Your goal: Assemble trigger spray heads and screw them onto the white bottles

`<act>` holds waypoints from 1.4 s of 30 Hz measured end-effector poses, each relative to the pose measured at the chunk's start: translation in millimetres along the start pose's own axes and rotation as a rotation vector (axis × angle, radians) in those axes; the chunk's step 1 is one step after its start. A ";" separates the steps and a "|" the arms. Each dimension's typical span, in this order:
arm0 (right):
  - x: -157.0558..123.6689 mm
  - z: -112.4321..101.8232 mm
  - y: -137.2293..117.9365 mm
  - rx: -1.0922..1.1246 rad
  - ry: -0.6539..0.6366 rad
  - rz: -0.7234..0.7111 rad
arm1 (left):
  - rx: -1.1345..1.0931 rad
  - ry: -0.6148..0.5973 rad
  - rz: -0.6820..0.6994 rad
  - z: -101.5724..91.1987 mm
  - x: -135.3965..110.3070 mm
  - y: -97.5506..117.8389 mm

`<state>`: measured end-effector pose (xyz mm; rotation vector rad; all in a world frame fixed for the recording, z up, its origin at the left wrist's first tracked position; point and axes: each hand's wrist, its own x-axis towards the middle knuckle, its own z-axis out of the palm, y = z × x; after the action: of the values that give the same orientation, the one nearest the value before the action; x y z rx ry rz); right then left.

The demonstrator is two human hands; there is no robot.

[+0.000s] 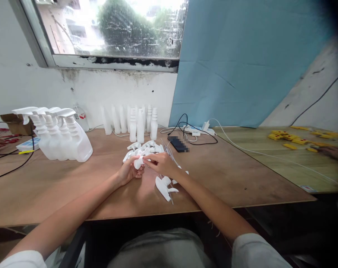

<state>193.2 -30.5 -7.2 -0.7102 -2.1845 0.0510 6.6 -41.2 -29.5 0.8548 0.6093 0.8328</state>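
In front of me, my left hand (129,172) is closed around a white spray trigger head (139,162). The fingertips of my right hand (163,163) are pinched together at that part's right side; whatever they hold there is too small to make out. Just behind my hands lies a pile of white spray trigger heads (149,146). One more trigger head (164,188) rests on the table below my right wrist. Thin clear tubes (170,152) lie by the pile, partly hidden under my right hand and forearm.
Assembled spray bottles (83,145) stand in a row at the left. Several white bottles without heads (140,126) stand by the wall. A black phone (178,144) and a power strip with cables (195,131) lie behind. Another person's hand (335,152) is near yellow parts (290,137) at right.
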 end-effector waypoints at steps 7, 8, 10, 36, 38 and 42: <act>5.9 -4.0 -9.9 0.069 -0.069 0.232 | 0.061 0.001 0.074 -4.3 1.9 -6.6; 6.9 -5.1 -11.7 0.134 -0.090 0.304 | 0.085 0.000 0.102 -4.4 1.4 -7.3; 8.3 -6.6 -14.2 0.270 -0.124 0.428 | 0.135 -0.010 0.146 -4.6 0.6 -8.4; 0.2 4.4 -8.2 0.320 -0.058 0.404 | 0.258 0.053 0.222 -5.2 -0.9 -9.5; -2.0 4.6 -3.1 0.154 -0.028 0.177 | 0.164 0.006 0.161 -3.3 -1.0 -7.4; -2.4 -6.4 1.3 -0.120 -0.017 -0.192 | 0.083 -0.039 0.016 0.4 -0.8 -4.2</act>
<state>199.7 -31.8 -5.0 -0.5638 -2.2763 -0.1751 8.0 -43.7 -32.7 0.9502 0.6065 0.8078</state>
